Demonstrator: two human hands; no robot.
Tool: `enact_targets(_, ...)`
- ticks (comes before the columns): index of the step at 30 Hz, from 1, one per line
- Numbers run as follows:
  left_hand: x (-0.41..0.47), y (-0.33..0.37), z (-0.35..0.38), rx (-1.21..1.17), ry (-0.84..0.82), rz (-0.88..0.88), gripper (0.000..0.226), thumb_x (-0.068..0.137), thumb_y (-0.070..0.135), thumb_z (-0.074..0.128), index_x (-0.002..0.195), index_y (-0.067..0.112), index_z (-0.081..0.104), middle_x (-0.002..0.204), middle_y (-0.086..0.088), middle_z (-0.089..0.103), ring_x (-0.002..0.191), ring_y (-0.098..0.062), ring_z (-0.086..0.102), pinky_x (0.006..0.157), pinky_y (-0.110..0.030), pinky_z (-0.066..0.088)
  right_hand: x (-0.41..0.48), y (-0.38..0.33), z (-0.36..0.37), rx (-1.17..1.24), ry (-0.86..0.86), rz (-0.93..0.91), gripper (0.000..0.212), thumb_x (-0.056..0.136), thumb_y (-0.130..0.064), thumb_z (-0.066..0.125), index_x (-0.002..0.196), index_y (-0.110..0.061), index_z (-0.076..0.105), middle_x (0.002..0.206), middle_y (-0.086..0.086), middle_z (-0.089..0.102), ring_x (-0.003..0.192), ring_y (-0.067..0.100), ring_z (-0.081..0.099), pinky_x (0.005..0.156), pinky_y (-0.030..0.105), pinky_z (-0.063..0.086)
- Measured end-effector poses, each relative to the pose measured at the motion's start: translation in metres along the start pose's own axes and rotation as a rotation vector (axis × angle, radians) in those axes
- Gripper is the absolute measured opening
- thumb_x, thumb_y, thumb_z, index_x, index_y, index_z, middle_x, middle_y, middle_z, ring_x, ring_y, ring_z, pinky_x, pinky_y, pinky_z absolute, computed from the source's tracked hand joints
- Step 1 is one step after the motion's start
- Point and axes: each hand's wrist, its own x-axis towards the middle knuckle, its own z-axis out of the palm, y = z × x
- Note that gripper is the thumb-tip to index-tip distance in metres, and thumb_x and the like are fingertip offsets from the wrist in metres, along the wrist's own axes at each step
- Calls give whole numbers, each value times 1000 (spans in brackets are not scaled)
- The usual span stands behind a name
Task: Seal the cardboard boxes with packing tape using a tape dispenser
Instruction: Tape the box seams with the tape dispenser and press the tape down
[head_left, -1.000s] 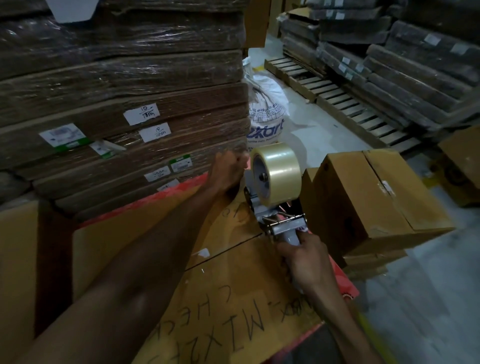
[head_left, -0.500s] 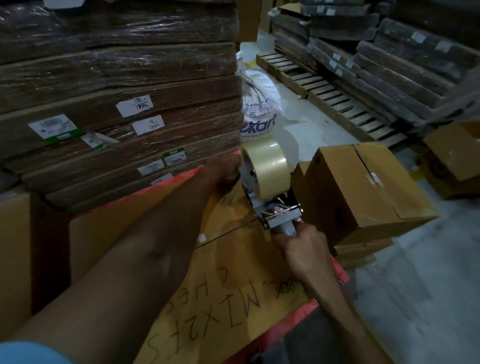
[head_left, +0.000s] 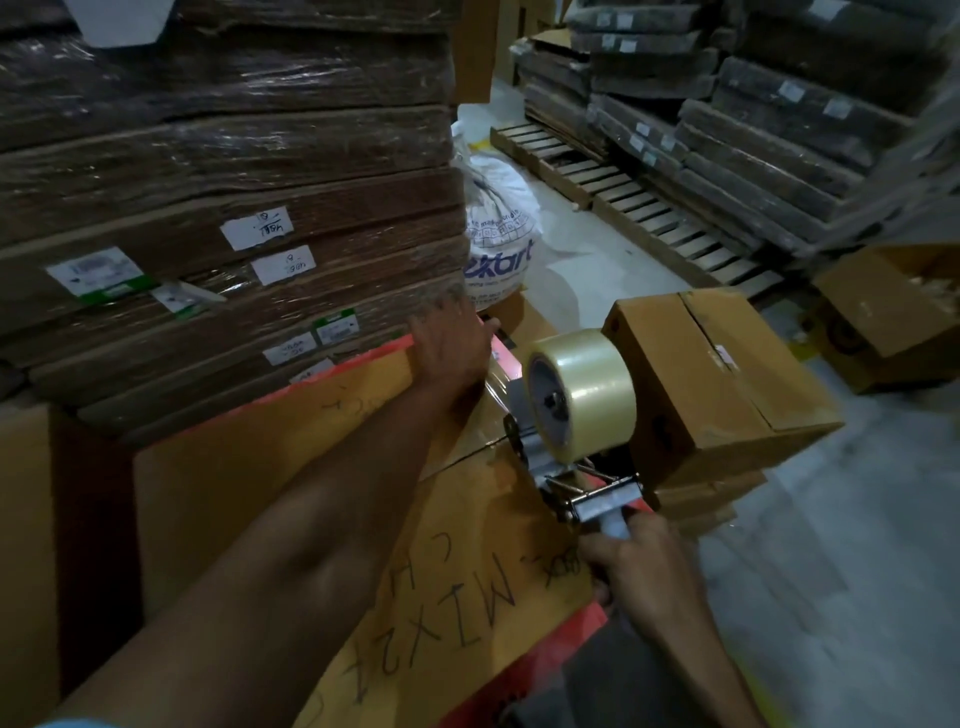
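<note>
Presently my left hand (head_left: 447, 348) presses straight fingers on the far edge of the cardboard box (head_left: 244, 462) before me, and my right hand (head_left: 644, 561) grips the handle of the tape dispenser (head_left: 576, 431) on the box top. Draw it straight back, roller pressed down. A second box (head_left: 717, 395) just beside it and the wrapped cardboard stack (head_left: 234, 182) behind limit room.

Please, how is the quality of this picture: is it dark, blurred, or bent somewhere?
Head view: dim overall, with the tape roll on the tape dispenser and the white sack brightest; head view: faint glare streaks on the wrapped cardboard stack; head view: the left forearm near the lens looks soft, and the wide angle makes the wrapped bundles at the right lean.
</note>
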Motion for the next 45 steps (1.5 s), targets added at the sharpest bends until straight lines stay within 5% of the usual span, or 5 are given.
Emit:
enact_targets(5, -37, 3, 2, -48, -79, 56, 87, 97, 64, 33, 159, 7, 11, 166, -16, 12, 154, -31, 9, 122, -55, 4, 0, 2, 4, -6, -3, -34, 20, 82, -6, 69, 64, -2, 62, 53, 8, 57, 49, 22, 52, 52, 37, 45)
enact_targets(28, -7, 1, 1, 60, -38, -25, 80, 99, 65, 18, 160, 13, 11, 168, -9, 10, 154, -30, 7, 118, -63, 0, -22, 26, -43, -124, 17, -45, 33, 77, -7, 68, 47, -7, 55, 46, 13, 55, 43, 22, 54, 51, 42, 44)
enact_targets(33, -53, 34, 2, -148, -39, 344, 45, 97, 61, 37, 113, 27, 63, 127, -3, 61, 134, -27, 47, 115, -56, 24, -22, 35, -39, -57, 32, -79, 35, 76, -4, 69, 44, -11, 56, 42, 9, 56, 39, 20, 51, 50, 45, 46)
enact_targets(36, -78, 30, 16, 94, -158, 613, 47, 91, 51, 37, 124, 28, 62, 135, 2, 59, 136, -21, 42, 120, -54, 11, -22, 38, -35, -38, 33, -70, 32, 75, -2, 70, 46, -8, 58, 42, 9, 55, 40, 21, 50, 50, 41, 45)
enact_targets(45, -52, 4, 12, 218, -113, 464, 55, 87, 50, 36, 133, 27, 55, 138, -3, 54, 133, -27, 42, 118, -52, 17, 3, 10, -25, -82, 19, -117, 19, 73, -10, 71, 59, -1, 62, 54, 15, 62, 49, 30, 55, 53, 48, 51)
